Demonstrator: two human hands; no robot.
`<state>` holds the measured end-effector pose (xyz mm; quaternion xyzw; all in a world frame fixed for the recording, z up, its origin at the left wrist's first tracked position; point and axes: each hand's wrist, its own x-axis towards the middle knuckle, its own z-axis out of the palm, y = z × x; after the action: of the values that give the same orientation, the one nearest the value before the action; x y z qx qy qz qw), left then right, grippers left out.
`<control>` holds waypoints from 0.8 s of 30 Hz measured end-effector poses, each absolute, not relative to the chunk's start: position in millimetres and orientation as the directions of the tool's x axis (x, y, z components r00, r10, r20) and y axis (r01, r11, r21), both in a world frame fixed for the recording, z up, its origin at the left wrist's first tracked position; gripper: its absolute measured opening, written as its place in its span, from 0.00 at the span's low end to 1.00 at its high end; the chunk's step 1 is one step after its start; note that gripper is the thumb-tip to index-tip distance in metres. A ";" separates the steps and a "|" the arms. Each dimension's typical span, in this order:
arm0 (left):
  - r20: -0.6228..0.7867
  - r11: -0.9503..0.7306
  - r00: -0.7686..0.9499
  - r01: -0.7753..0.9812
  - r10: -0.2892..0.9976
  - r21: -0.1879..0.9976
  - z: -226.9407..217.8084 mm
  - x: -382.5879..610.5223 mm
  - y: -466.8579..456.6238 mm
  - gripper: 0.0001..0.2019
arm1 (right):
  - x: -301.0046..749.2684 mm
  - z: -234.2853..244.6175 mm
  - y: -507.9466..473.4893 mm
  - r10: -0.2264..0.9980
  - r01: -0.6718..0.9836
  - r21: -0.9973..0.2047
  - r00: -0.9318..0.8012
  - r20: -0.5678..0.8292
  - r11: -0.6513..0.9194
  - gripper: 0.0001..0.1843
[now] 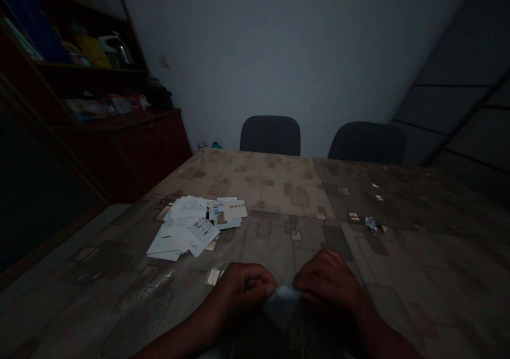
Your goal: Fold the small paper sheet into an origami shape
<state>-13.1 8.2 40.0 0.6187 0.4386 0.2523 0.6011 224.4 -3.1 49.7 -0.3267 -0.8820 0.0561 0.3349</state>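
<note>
Near the front of the table, my left hand (251, 284) and my right hand (329, 279) pinch a small pale piece of paper (283, 300) between them. The left thumb and fingertips grip its left edge, the right fingertips its right edge. Its lower part hangs in deep shadow, so its full shape is hard to make out. Ahead and to the left lies a loose, overlapping pile of printed white cards (191, 226). A small crumpled scrap (374, 224) rests ahead and to the right of my right hand.
A patterned cloth covers the table (274, 184). Behind its far edge stand two dark chairs, one in the middle (270, 135) and one on the right (366, 141). A dark red cabinet (151, 141) with filled shelves is on the left. The room is dim.
</note>
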 end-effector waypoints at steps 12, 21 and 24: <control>-0.108 0.010 0.515 0.189 0.850 0.982 50.9 -14.8 7.5 0.24 | 218.8 56.6 -7.1 0.824 0.574 -0.595 -0.442 0.354 0.563 0.08; -0.220 0.232 0.445 0.028 0.868 0.972 36.4 -12.4 7.7 0.26 | 217.4 49.2 -8.4 0.784 0.592 -0.517 -0.424 0.453 0.618 0.09; -0.201 0.211 0.414 0.021 0.888 0.977 42.3 -10.2 6.5 0.25 | 214.6 49.3 -10.5 0.750 0.586 -0.478 -0.416 0.515 0.654 0.11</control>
<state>-10.2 6.5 42.3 0.5323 0.4268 0.3330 0.6508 214.6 -10.5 49.3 -0.4006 -0.8338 0.1123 0.3630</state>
